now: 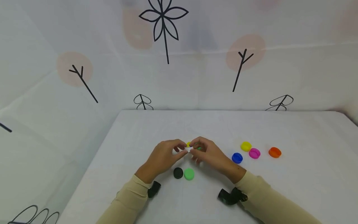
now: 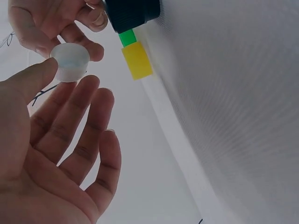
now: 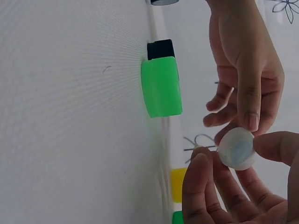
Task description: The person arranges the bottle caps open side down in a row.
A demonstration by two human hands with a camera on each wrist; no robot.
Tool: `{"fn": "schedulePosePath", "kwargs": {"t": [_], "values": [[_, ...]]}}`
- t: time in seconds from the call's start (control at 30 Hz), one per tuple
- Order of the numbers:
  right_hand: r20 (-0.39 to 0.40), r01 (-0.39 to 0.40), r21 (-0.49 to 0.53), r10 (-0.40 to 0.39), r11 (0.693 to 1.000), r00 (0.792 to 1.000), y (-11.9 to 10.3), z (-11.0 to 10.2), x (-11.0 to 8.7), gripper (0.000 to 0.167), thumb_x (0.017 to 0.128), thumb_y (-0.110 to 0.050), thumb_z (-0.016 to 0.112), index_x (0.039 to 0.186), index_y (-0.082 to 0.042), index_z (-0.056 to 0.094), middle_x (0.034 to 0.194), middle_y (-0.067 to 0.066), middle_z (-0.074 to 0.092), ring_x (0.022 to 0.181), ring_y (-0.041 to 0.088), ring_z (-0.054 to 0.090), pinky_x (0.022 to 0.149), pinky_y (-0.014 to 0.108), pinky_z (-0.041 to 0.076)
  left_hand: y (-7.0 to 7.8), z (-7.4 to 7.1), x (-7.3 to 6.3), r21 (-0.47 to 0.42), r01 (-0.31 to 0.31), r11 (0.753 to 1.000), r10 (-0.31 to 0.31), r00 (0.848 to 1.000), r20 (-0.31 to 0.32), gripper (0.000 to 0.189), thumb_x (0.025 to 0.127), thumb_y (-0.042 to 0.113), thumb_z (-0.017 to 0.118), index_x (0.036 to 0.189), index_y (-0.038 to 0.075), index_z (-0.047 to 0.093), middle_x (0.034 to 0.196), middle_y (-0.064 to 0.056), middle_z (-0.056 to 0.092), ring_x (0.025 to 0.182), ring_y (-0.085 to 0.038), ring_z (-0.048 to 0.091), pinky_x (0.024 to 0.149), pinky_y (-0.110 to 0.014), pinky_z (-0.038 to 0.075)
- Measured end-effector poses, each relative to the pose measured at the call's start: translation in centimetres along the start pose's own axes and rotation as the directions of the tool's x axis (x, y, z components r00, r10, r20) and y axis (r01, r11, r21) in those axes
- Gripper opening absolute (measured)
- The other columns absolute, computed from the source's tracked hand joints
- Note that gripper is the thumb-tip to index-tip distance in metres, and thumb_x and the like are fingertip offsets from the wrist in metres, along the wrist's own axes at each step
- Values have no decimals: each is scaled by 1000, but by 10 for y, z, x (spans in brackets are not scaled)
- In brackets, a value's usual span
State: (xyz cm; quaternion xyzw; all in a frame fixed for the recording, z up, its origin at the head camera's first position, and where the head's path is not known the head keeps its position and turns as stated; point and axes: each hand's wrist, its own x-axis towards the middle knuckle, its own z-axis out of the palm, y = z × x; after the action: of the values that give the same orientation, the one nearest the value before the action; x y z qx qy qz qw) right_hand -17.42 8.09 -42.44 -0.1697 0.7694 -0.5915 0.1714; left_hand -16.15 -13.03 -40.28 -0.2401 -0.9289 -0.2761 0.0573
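Observation:
Both hands meet over the table at a small white bottle cap (image 1: 189, 149), raised off the surface. My left hand (image 1: 163, 157) pinches the cap's left side between thumb and fingertips, its other fingers loosely bent. From the opposite side, my right hand (image 1: 209, 154) pinches the same cap (image 3: 237, 149) with thumb and fingers. Behind the fingers, a yellow cap (image 1: 188, 144) and a green cap (image 1: 199, 148) are partly hidden. Nearer to me, a black cap (image 1: 178, 173) and a light green cap (image 1: 189, 174) lie side by side below the hands.
To the right of the right hand lie a blue cap (image 1: 237, 158), a yellow cap (image 1: 246, 146), a pink cap (image 1: 254, 153) and an orange cap (image 1: 275, 152). A white cloth covers the table (image 1: 139, 130). A patterned white sheet (image 1: 195, 77) hangs behind it.

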Motion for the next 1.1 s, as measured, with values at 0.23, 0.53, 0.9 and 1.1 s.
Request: {"fn": "schedulePosePath", "kwargs": {"t": [0.23, 0.53, 0.9, 1.1], "values": [[-28, 43, -82, -45, 996, 999, -3, 1, -2, 32, 96, -25, 66, 124, -10, 58, 115, 12, 68, 88, 23, 71, 73, 38, 58, -1, -2, 0, -23, 70, 997, -68, 995, 75, 30, 93, 36, 71, 116, 17, 72, 100, 7, 76, 89, -8, 69, 76, -25, 54], [-46, 72, -165, -81, 984, 996, -17, -2, -7, 35, 95, -28, 70, 124, -11, 60, 116, 10, 70, 88, 21, 73, 74, 29, 58, 1, -4, 1, -113, 63, 992, -56, 997, 61, 30, 93, 38, 70, 117, 18, 71, 101, 10, 74, 92, -5, 66, 78, -25, 55], [-6, 70, -206, -73, 976, 997, -20, -14, -26, 37, 93, -26, 72, 124, -8, 61, 113, 9, 71, 88, 21, 72, 73, 29, 57, 13, -4, 0, -116, -22, 993, 33, 994, 100, 27, 93, 39, 70, 111, 19, 72, 99, 11, 74, 90, -4, 66, 77, -25, 55], [4, 84, -256, -86, 963, 996, -18, -16, -32, 37, 91, -30, 74, 120, -8, 65, 107, 5, 72, 84, 14, 68, 70, 28, 56, 19, -5, -2, -58, -56, 997, 63, 990, 127, 29, 93, 37, 71, 113, 17, 71, 101, 10, 74, 88, -4, 66, 76, -19, 52]]}}
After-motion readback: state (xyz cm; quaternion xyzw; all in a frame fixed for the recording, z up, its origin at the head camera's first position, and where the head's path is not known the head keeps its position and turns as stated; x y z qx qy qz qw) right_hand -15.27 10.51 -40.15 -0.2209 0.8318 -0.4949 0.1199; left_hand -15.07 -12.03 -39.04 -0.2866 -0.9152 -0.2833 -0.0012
